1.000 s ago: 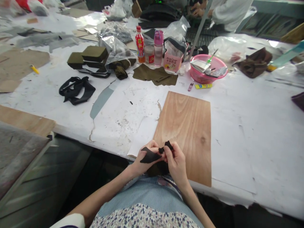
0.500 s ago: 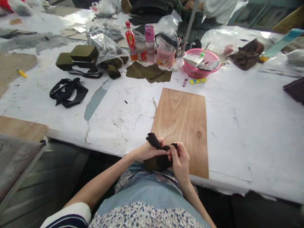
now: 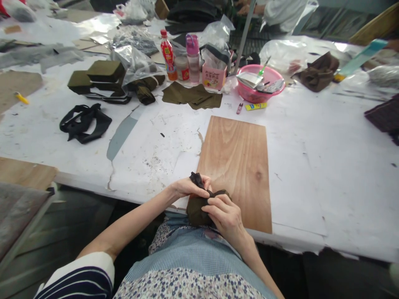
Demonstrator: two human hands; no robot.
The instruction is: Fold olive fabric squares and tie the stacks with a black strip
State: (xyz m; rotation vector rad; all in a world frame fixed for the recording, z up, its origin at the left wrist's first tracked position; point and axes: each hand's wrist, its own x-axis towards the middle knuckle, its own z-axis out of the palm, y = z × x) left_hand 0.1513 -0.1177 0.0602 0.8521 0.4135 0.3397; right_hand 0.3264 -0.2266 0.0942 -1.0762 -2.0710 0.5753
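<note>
Two hands at work at the near edge of one board point(image 3: 237, 162). Left hand point(image 3: 193, 187): thumb and fingers together, pinched on one black strip point(image 3: 196, 179). Right hand point(image 3: 227, 214): fingers bent, clamped on one olive cloth point(image 3: 195, 211); thumb not made out. Cloth bunched between the hands, in front of the apron point(image 3: 187, 251). Step, as judged: strip and cloth being worked together by finger. Next move seems to call for a firm left pinch and careful right fingertips, lest the folds slip. Beyond the board: one yellow tube point(image 3: 256, 106), one pink basin point(image 3: 255, 96), one box point(image 3: 213, 77), two bottles point(image 3: 167, 56), one jar point(image 3: 182, 68). Left of those, one black strap bundle point(image 3: 103, 124).
</note>
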